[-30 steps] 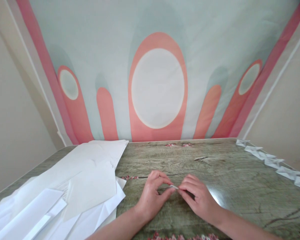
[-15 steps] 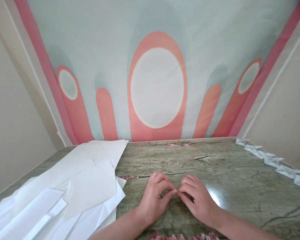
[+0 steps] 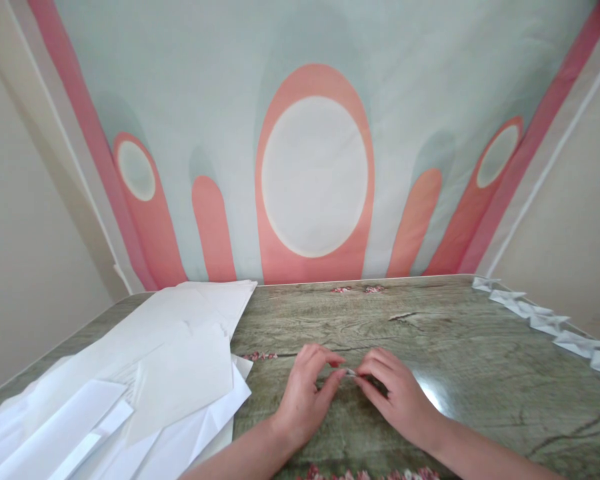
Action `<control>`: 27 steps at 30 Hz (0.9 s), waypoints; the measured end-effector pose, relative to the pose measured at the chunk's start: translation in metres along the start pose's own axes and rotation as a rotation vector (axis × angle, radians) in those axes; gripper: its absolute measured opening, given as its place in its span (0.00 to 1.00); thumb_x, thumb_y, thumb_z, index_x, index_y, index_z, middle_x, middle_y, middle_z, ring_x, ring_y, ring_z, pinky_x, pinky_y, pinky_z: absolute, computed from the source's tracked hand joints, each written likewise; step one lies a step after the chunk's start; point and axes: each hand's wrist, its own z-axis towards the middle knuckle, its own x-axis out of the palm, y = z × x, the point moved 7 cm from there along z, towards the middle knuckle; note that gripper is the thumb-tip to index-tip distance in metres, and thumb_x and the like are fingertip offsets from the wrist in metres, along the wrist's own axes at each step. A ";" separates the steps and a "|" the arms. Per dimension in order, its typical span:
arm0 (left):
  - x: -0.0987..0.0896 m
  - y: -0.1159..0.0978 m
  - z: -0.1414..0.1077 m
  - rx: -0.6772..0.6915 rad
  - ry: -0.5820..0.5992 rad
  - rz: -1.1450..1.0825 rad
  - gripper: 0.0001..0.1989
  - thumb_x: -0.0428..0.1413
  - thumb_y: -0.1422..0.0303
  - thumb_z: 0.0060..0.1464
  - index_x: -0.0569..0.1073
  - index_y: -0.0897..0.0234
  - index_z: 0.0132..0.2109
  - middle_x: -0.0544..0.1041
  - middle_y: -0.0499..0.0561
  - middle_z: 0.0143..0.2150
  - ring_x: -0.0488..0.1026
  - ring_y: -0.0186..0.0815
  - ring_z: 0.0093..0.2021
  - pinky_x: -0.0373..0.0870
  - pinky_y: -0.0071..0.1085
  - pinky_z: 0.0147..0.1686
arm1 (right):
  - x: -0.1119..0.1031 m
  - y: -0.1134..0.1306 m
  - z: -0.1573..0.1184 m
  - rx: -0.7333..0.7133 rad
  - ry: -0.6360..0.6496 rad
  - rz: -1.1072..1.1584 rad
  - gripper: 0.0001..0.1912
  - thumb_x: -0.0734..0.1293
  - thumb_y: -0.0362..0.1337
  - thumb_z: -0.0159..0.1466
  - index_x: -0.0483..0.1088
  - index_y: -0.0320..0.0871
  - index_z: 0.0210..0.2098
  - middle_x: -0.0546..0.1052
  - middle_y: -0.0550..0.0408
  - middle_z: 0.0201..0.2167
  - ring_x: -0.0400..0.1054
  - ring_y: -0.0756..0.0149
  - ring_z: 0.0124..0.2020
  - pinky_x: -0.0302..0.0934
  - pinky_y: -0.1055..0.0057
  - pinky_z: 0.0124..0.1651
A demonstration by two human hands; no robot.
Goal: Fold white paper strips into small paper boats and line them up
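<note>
A tiny white folded paper piece [image 3: 351, 372] shows between my two hands, low over the middle of the table. My right hand [image 3: 397, 393] pinches its right end between thumb and forefinger. On the other side, my left hand [image 3: 307, 397] has thumb and forefinger slightly apart at the paper's left end, with the thumb tip close to it; whether they touch is hard to tell.
Loose and folded white sheets [image 3: 180, 373] are heaped over the table's left side. Several small folded white paper shapes [image 3: 547, 323] line the right edge of the wood-grain table [image 3: 480, 347]. A patterned wall panel [image 3: 315, 173] stands behind.
My left thumb and forefinger have parted and drawn slightly left, showing more of the small paper. My right hand has barely moved and keeps its pinch.
</note>
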 end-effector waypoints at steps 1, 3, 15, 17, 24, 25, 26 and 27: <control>0.000 0.000 0.000 -0.006 -0.003 0.007 0.04 0.53 0.72 0.56 0.71 0.62 0.39 0.72 0.50 0.37 0.67 0.37 0.41 0.61 0.32 0.43 | 0.001 -0.002 0.000 0.016 0.004 -0.001 0.04 0.61 0.32 0.63 0.65 0.44 0.32 0.67 0.56 0.29 0.62 0.65 0.33 0.55 0.68 0.36; 0.000 0.002 0.001 -0.024 -0.003 0.025 0.02 0.53 0.72 0.56 0.71 0.62 0.36 0.72 0.50 0.35 0.67 0.37 0.40 0.62 0.32 0.42 | 0.003 -0.005 0.000 0.039 0.018 0.004 0.03 0.62 0.33 0.63 0.66 0.44 0.32 0.67 0.56 0.29 0.62 0.65 0.33 0.56 0.68 0.36; 0.003 0.007 0.001 -0.081 0.024 0.066 0.02 0.55 0.73 0.54 0.70 0.62 0.37 0.72 0.50 0.36 0.67 0.37 0.40 0.61 0.32 0.42 | 0.006 -0.009 0.001 0.076 0.069 0.032 0.04 0.61 0.34 0.64 0.66 0.44 0.32 0.67 0.56 0.29 0.62 0.65 0.34 0.56 0.68 0.37; 0.004 0.009 0.001 -0.095 0.040 0.085 0.02 0.54 0.73 0.54 0.70 0.62 0.35 0.72 0.49 0.34 0.67 0.37 0.39 0.61 0.31 0.41 | 0.005 -0.008 0.001 0.071 0.069 0.033 0.05 0.60 0.34 0.64 0.66 0.44 0.32 0.68 0.56 0.29 0.62 0.65 0.34 0.56 0.68 0.37; 0.009 0.010 0.000 -0.124 0.108 0.142 0.02 0.56 0.73 0.52 0.71 0.63 0.31 0.72 0.47 0.32 0.67 0.36 0.36 0.60 0.31 0.39 | 0.009 -0.006 0.000 0.040 0.135 -0.038 0.08 0.59 0.33 0.65 0.65 0.43 0.29 0.67 0.56 0.28 0.60 0.65 0.34 0.54 0.67 0.37; 0.010 0.011 0.000 -0.123 0.116 0.145 0.02 0.56 0.73 0.52 0.71 0.62 0.32 0.72 0.47 0.32 0.67 0.36 0.37 0.60 0.31 0.40 | 0.010 -0.006 0.000 0.038 0.148 -0.048 0.09 0.59 0.33 0.65 0.65 0.43 0.28 0.67 0.56 0.27 0.60 0.65 0.34 0.54 0.67 0.37; 0.011 0.011 0.000 -0.120 0.125 0.147 0.02 0.56 0.73 0.52 0.71 0.62 0.32 0.72 0.47 0.32 0.67 0.36 0.37 0.60 0.31 0.40 | 0.011 -0.006 -0.001 0.038 0.159 -0.053 0.09 0.59 0.33 0.65 0.65 0.43 0.28 0.67 0.56 0.27 0.60 0.65 0.33 0.54 0.67 0.37; 0.011 0.011 -0.001 -0.117 0.134 0.150 0.02 0.56 0.73 0.52 0.71 0.62 0.32 0.72 0.47 0.32 0.67 0.36 0.37 0.59 0.31 0.40 | 0.013 -0.007 -0.001 0.040 0.167 -0.054 0.09 0.59 0.33 0.65 0.65 0.43 0.28 0.67 0.57 0.27 0.60 0.65 0.33 0.54 0.67 0.37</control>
